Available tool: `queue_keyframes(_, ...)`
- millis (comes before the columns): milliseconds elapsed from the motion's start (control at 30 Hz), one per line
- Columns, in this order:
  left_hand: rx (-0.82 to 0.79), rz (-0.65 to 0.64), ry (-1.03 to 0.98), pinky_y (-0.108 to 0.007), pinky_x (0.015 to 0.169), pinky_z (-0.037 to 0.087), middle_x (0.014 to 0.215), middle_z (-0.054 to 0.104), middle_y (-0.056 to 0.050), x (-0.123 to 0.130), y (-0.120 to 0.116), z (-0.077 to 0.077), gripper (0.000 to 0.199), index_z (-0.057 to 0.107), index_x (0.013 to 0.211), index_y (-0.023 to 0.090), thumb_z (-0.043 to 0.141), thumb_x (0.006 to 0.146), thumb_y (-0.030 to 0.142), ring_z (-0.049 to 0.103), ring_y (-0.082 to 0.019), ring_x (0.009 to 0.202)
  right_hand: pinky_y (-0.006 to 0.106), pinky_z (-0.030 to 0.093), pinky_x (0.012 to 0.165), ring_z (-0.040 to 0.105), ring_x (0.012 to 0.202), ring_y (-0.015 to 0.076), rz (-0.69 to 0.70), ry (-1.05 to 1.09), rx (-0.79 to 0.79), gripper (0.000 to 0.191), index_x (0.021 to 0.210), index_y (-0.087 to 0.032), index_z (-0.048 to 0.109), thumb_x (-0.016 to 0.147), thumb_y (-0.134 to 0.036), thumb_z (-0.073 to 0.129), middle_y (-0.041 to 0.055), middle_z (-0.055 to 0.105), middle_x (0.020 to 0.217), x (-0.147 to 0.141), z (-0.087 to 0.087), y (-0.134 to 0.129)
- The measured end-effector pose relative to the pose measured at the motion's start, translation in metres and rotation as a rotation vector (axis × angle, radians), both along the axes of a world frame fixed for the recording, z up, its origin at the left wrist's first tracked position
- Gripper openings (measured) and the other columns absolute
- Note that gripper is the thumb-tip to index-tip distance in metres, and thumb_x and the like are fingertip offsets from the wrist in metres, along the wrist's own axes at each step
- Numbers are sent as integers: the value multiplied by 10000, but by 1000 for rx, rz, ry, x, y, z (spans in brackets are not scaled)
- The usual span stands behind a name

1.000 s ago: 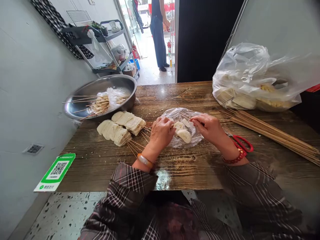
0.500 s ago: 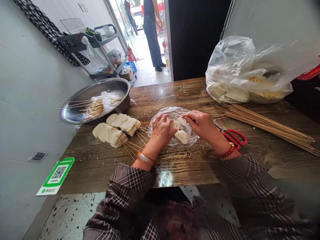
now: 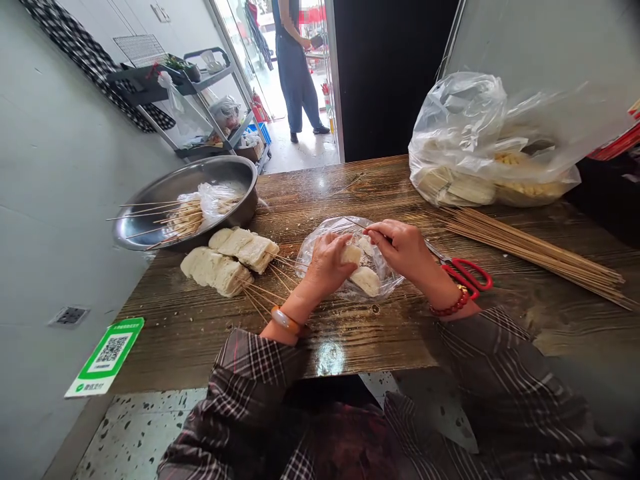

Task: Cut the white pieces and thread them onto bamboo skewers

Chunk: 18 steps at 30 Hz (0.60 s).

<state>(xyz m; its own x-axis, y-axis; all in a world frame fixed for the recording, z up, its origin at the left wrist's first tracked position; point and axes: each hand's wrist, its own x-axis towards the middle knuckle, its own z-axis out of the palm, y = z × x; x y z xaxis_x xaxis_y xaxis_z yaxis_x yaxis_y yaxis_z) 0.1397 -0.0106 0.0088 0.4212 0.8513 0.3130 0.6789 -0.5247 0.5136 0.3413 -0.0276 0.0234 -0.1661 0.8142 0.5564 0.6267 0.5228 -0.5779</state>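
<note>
My left hand [image 3: 330, 261] grips a pale, bread-like slice [image 3: 352, 254] between thumb and fingers, above a clear plastic bag [image 3: 313, 233] lying on the table. Another slice [image 3: 367, 281] rests on the bag just below, with crumbs around it. In my right hand [image 3: 400, 245] is a thin wooden skewer [image 3: 354, 222], its tip pointing up and left, apart from the held slice. Left of my left hand lie two stacks of skewered slices, a nearer stack [image 3: 214, 272] and a farther stack [image 3: 245, 247], their sticks pointing right.
Red-handled scissors [image 3: 467, 273] lie beside my right wrist, near a bundle of skewers [image 3: 535, 253]. A filled plastic bag [image 3: 460, 153] stands at the back right. A metal basin [image 3: 235, 175] with skewered food is at the left. A person [image 3: 296, 73] stands in the doorway.
My left hand has gone from lying spread over the slices to pinching one and raising it. The skewer in my right hand tilts up more. The person in the doorway has shifted stance.
</note>
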Motion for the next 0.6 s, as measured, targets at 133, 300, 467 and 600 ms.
queue_keyframes(133,-47,-52,-89,-407,915,500,1062,636,-75,-2,-4,3,400,675,1092,180,748,706,106,597,-240,1031,338,508,778,687,816,212,1,47,29,234,950,-201,737,993,-288,524,63,746,857,-1,1,-1)
queue_keyframes(300,-147,-53,-288,-346,803,506,893,663,-16,-3,-6,8,414,645,1108,204,723,715,97,617,-192,843,339,502,775,693,817,209,-6,73,39,228,944,-211,740,990,-281,528,57,754,857,-3,3,-2)
queue_keyframes(467,-414,-68,-801,-274,688,516,885,669,-5,-7,-7,19,582,491,1269,190,778,771,276,629,-145,749,325,497,755,691,818,194,28,145,36,205,950,-208,739,980,-307,563,50,761,875,-8,9,-8)
queue_keyframes(600,-454,-134,-791,-228,639,469,794,656,21,-4,-10,20,677,499,1320,173,829,742,301,595,-112,683,305,469,677,613,678,154,68,124,19,211,988,-190,740,949,-365,630,43,744,874,-15,11,-12)
